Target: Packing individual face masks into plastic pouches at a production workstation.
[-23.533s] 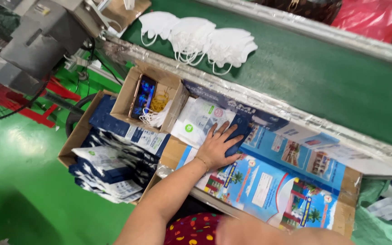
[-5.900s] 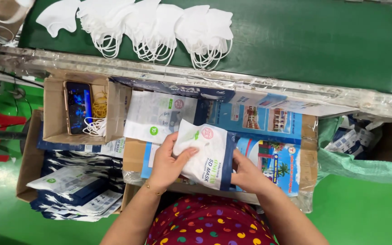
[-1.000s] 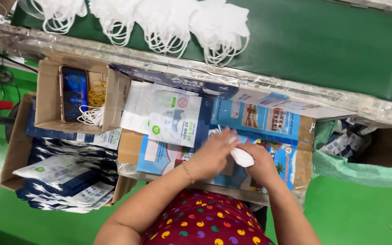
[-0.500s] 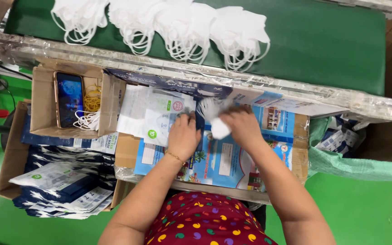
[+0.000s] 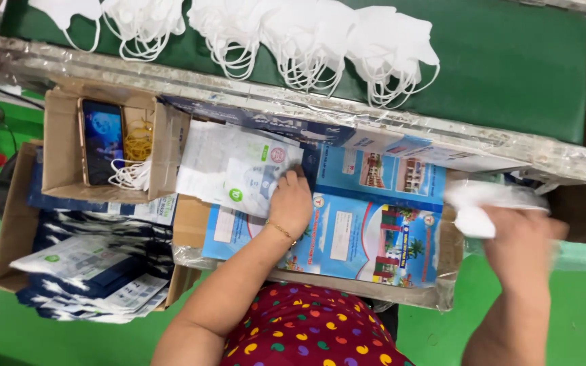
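Half a second ago, together over the middle of the tray; now well apart. Left hand [image 5: 291,203] flat on the stack of printed pouches [image 5: 239,169], fingers loose on top, not clamped. Right hand [image 5: 520,244] swung out past the right edge, blurred, fingers seemingly closed on a bundle of white masks [image 5: 476,207]. Masks and pouches therefore separate, nothing yet slipped inside.

Underneath, a cardboard tray [image 5: 445,271] lined with blue printed sheets. Beyond, a green conveyor belt [image 5: 510,61] carrying heaped masks [image 5: 313,41]. To the left, a small box [image 5: 59,149] with a phone [image 5: 102,139]; below, a carton of filled pouches [image 5: 83,271]. Green floor [image 5: 578,318].
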